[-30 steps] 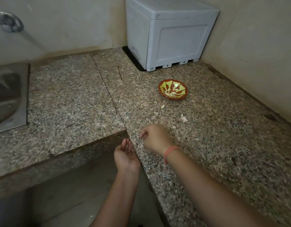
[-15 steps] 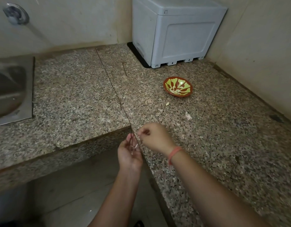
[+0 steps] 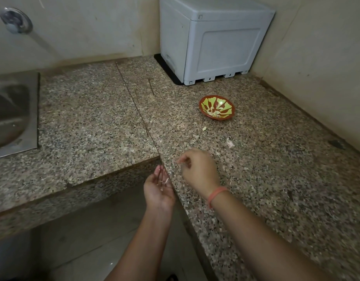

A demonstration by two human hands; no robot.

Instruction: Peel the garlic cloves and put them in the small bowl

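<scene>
The small red bowl with a green-yellow pattern stands on the granite counter and has peeled garlic cloves in it. A small pale garlic piece lies just in front of the bowl, and a pinkish garlic scrap lies to its right. My left hand is held palm up against the counter's edge, with thin bits of garlic skin lying in it. My right hand hovers over the counter beside it, its curled fingertips pinching a pale, blurred scrap of skin.
A grey plastic box stands in the back corner behind the bowl. A steel sink is set into the counter at the left, under a wall tap. The counter steps inward near my hands, with floor below.
My right hand reached to the left palm half a second ago and has now lifted away to the right over the counter. My left hand stays cupped at the edge, now with skin bits in it.
</scene>
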